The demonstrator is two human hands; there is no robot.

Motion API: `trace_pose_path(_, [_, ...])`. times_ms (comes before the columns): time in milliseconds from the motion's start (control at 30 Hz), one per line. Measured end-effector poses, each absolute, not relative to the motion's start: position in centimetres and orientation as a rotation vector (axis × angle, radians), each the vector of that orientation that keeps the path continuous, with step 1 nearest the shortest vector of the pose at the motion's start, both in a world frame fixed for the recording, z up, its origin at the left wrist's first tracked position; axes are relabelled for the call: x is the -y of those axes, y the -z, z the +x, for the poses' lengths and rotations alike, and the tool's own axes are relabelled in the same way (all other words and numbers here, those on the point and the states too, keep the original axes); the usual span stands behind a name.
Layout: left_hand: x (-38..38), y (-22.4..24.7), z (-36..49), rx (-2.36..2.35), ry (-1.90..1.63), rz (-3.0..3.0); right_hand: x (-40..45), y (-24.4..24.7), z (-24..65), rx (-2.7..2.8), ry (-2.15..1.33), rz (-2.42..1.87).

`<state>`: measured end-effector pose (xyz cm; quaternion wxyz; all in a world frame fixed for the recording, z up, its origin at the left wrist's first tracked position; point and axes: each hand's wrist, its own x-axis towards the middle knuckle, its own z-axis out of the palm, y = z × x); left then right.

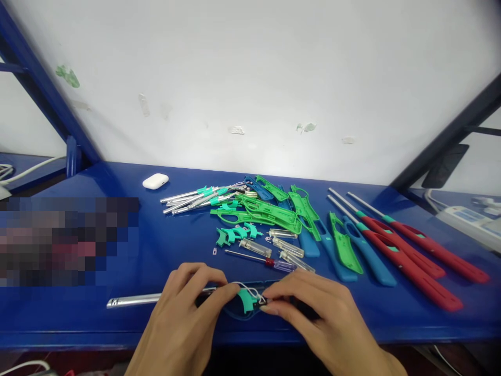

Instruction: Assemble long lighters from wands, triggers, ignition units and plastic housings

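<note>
At the front edge of the table, my left hand is closed around a long-nosed gas lighter in parts, its metal tube pointing left. A teal trigger sits at the blue casing half, beside my left fingertips. White wire loops over the trigger toward the right. My right hand pinches a small black part at the wire's end between thumb and forefinger. My fingers hide much of the casing. Just beyond my hands lies a screwdriver with a red and purple handle.
Behind are clear fuel tanks, teal triggers, metal tubes and green casing halves. Blue casing halves and red lighters lie on the right. A white earphone case rests near the wall.
</note>
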<state>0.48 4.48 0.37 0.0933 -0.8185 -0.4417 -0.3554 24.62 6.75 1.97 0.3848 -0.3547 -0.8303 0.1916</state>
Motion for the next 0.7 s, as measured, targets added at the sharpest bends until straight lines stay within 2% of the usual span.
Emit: trace_pose_path(700, [-4.40, -0.06, 0.55, 1.432, 1.133, -2.450, -6.66, -2.33, 24.48, 2.113, -0.483, -0.897])
